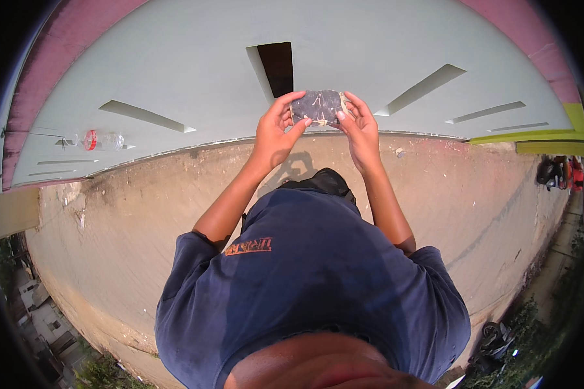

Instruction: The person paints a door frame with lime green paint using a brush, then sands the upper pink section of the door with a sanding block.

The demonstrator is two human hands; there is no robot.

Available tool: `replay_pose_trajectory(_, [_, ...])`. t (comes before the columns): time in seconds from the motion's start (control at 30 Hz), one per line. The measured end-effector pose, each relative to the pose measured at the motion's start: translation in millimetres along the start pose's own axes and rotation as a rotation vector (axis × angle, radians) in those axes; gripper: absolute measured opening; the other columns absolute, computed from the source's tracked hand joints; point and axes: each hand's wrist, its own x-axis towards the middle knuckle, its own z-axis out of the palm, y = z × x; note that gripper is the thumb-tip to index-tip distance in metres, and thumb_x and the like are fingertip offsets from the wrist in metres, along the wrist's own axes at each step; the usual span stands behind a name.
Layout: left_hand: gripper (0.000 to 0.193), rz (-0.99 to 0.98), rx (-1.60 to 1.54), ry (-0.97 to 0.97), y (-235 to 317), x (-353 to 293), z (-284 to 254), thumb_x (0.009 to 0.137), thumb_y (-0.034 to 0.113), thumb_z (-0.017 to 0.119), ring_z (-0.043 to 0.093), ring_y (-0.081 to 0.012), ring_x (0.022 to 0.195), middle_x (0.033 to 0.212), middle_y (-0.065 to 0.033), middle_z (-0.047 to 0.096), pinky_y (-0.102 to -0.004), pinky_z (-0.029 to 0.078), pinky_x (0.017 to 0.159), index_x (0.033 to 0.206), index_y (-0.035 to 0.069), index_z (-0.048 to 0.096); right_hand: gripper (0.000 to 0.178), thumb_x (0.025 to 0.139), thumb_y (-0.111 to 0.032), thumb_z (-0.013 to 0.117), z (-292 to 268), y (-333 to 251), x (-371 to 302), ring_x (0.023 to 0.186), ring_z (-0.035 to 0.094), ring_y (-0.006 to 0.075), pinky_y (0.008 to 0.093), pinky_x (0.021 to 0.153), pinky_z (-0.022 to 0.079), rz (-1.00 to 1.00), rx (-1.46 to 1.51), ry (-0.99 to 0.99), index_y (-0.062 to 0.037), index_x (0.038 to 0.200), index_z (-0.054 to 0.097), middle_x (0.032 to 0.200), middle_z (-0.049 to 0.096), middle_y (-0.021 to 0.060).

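Note:
Stretched out in front of me, both hands hold a small dark grey, roughly rectangular thing [318, 106] with pale tan streaks and frayed-looking bits along its edges. I cannot make out its exact kind. My left hand [276, 135] grips its left end, with the thumb along the lower edge and fingers behind. At the right end, my right hand [362, 133] is closed on it, thumb on the near face. The fingers behind it are partly hidden.
A pale wall [357, 52] with slot-like openings stands ahead. At the left, a clear plastic bottle [104, 140] with a red band is near the wall. Concrete ground [143, 214] lies below. Dark and red objects [558, 174] sit far right; a motorcycle [493, 337] is lower right.

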Motion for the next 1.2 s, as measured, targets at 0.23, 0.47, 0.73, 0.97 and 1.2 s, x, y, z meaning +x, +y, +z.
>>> replay_pose_trajectory(0.23, [0.055, -0.142, 0.242, -0.410, 47, 48, 6, 0.094, 0.002, 0.072, 0.068, -0.0160, 0.105, 0.126, -0.0114, 0.061, -0.0286, 0.055, 0.090, 0.144, 0.002, 0.050, 0.064, 0.086, -0.010, 0.076, 5, -36, -5, 0.132, 0.055, 0.0324, 0.0398, 0.105, 0.049, -0.605, -0.865, -0.221, -0.0137, 0.146, 0.055, 0.147, 0.054, 0.0140])
replay_pose_trajectory(0.47, [0.042, 0.242, 0.354, -0.439, 77, 98, 59, 0.100, 0.015, 0.066, 0.068, -0.0222, 0.112, 0.123, -0.0107, 0.071, -0.0397, 0.054, 0.096, 0.139, 0.006, 0.057, 0.036, 0.105, -0.011, 0.057, -42, -57, 30, 0.107, 0.070, 0.0267, 0.0377, 0.090, 0.059, 0.025, 0.471, 0.113, 0.0039, 0.137, 0.054, 0.123, 0.069, 0.0185])
replay_pose_trajectory(0.73, [0.033, 0.599, 0.484, -0.507, 86, 102, 52, 0.094, 0.006, 0.066, 0.068, -0.0262, 0.106, 0.121, -0.0146, 0.069, -0.0384, 0.054, 0.089, 0.126, 0.003, 0.063, 0.032, 0.104, -0.014, 0.058, -156, -113, 71, 0.102, 0.072, 0.0244, 0.0363, 0.088, 0.060, -0.099, 0.384, 0.329, 0.0037, 0.130, 0.058, 0.114, 0.072, 0.0176])
replay_pose_trajectory(0.97, [0.026, 0.571, 0.365, -0.157, 83, 96, 16, 0.100, 0.010, 0.058, 0.066, -0.0271, 0.105, 0.118, -0.0189, 0.067, -0.0388, 0.055, 0.092, 0.123, -0.002, 0.062, 0.031, 0.105, -0.016, 0.063, -322, -209, 158, 0.093, 0.065, 0.0089, 0.0270, 0.084, 0.055, -0.970, -0.167, 0.882, 0.0056, 0.126, 0.069, 0.112, 0.072, 0.0049])
replay_pose_trajectory(1.2, [0.025, 0.634, 0.376, -0.103, 73, 92, 42, 0.102, 0.012, 0.054, 0.065, -0.0288, 0.103, 0.114, -0.0215, 0.066, -0.0415, 0.056, 0.090, 0.122, -0.003, 0.060, 0.048, 0.109, -0.019, 0.045, -351, -334, 268, 0.147, 0.038, 0.0324, 0.0382, 0.121, 0.029, -1.147, -0.567, 1.294, 0.0017, 0.152, 0.046, 0.157, 0.045, 0.0221])
